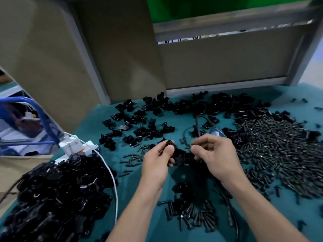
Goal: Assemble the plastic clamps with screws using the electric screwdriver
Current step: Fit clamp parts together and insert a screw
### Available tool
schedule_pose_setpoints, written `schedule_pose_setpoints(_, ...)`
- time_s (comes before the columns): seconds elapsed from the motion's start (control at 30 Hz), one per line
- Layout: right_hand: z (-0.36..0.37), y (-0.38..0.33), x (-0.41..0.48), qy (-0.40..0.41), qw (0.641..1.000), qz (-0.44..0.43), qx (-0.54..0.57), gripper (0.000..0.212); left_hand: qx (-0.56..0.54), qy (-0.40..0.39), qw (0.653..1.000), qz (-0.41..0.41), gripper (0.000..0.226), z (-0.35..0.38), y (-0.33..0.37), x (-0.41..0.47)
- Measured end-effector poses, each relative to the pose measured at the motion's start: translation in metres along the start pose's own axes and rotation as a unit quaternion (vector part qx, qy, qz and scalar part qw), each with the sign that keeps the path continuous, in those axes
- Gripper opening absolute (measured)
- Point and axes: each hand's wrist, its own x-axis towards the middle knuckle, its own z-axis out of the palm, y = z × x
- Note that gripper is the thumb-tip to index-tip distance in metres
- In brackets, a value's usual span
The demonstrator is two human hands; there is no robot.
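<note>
Both hands meet over the middle of the teal table. My left hand (160,158) grips a black plastic clamp (178,155), thumb on top of it. My right hand (212,154) pinches something small and dark at its fingertips, right beside the clamp; I cannot tell for sure that it is a screw. A black body with a cable, apparently the electric screwdriver (194,159), lies under the right hand, mostly hidden. Its cable (227,205) runs toward me.
Loose black clamps (145,119) are scattered across the far table. A big heap of black screws (272,151) lies right, a smaller one (190,215) near me. A pile of black clamps (57,196) sits at the left by a white power strip (75,145) and white cord. Cardboard panels stand behind.
</note>
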Motion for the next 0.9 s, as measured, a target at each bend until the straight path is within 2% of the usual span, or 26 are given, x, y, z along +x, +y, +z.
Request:
schedule_pose_setpoints(0.13,-0.012,0.002,0.002,-0.007,1.000,-0.006,0.012,0.026,0.017,-0.029,0.999,0.032,0.014,0.012,-0.015,-0.008)
schedule_pose_setpoints(0.27,-0.011,0.008,0.001,-0.027,1.000,0.010,-0.006,0.021,-0.021,-0.058,0.998,0.031,0.032,0.002,-0.023,-0.008)
schedule_pose_setpoints(0.5,-0.002,0.005,-0.006,-0.041,0.997,-0.022,-0.056,0.018,0.019,-0.158,0.984,0.084,0.019,0.007,-0.015,-0.008)
schedule_pose_setpoints(0.67,0.000,0.006,-0.007,-0.029,0.997,-0.017,-0.065,0.017,0.061,-0.138,0.981,0.123,0.017,0.006,-0.011,-0.011)
schedule_pose_setpoints(0.8,0.007,0.010,-0.007,-0.025,0.995,-0.003,-0.093,0.019,0.116,-0.108,0.979,0.128,0.036,0.002,-0.013,-0.014)
schedule_pose_setpoints(0.9,0.009,0.013,-0.006,-0.033,0.994,0.007,-0.105,0.024,0.160,-0.088,0.974,0.133,0.037,0.000,-0.017,-0.012)
